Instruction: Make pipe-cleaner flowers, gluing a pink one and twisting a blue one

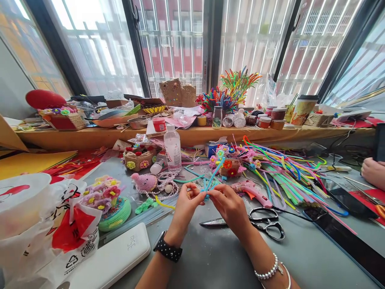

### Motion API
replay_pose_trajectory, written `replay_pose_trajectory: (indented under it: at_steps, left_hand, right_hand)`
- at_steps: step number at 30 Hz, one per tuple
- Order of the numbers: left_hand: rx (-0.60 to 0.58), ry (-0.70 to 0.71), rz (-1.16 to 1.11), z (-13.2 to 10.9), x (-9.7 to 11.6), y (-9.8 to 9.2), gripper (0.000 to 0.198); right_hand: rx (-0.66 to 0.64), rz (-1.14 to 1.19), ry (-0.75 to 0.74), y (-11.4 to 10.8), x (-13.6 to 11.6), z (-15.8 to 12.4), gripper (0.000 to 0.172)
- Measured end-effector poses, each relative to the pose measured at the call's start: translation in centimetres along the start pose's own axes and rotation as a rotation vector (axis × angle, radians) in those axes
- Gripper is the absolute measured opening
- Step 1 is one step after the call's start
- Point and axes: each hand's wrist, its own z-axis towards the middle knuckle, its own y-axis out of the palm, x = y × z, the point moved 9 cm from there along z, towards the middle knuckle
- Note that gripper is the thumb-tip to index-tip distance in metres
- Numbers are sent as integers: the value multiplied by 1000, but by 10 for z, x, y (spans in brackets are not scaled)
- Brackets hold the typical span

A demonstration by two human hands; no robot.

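Both my hands meet over the grey table, pinching a light blue pipe cleaner (214, 176) that is bent into a small bunch with a few strands sticking up. My left hand (191, 200) grips it from the left, thumb and fingers pressed together. From the right, my right hand (229, 206) holds it the same way. The bunched lower part is partly hidden by my fingertips. Black-handled scissors (267, 220) lie by my right hand, their blades partly behind it. Beyond them rests a pink glue gun (252, 190).
Many loose pipe cleaners (288, 180) spread to the right. A water bottle (172, 148), a pink knitted toy (144, 182) and bead strings stand ahead. A white power bank (120, 257) and plastic bag (72, 228) lie left. Another person's hand (373, 172) is at the right edge.
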Motion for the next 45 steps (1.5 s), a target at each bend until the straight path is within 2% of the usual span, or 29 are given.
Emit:
replay_pose_trajectory:
  at_steps: [4, 13, 16, 21, 25, 28, 31, 34, 40, 43, 45]
  left_hand:
    - [-5, 9, -2, 1, -1, 0, 36]
    - [-15, 94, 60, -1, 10, 3, 31]
    - [3, 183, 136, -5, 19, 4, 28]
    - [76, 383, 387, -18, 36, 8, 22]
    - [124, 468, 515, -25, 43, 12, 18]
    - [187, 538, 610, -30, 47, 12, 16]
    - [233, 654, 724, -37, 52, 15, 15]
    - [241, 810, 843, -45, 57, 21, 16]
    - [72, 1145, 1045, -64, 63, 47, 17]
    - [19, 1179, 1025, -67, 63, 50, 18]
    - [39, 1087, 946, -61, 62, 43, 17]
  right_hand:
    - [-14, 22, 12, 3, 2, 0, 16]
    - [-1, 80, 20, 4, 0, 0, 10]
    - [-2, 121, 54, 6, 2, 0, 9]
    - [46, 109, 55, 3, 0, 1, 8]
    - [87, 80, 42, -2, -1, 0, 8]
    - [70, 149, 85, 1, 1, -2, 8]
    - [26, 279, 204, 9, 10, -3, 10]
    - [-1, 468, 391, 18, 22, -7, 11]
    - [-96, 1076, 894, 51, 40, -26, 17]
    - [-167, 1368, 1058, 64, 36, -35, 19]
    - [-185, 1465, 1059, 65, 33, -34, 19]
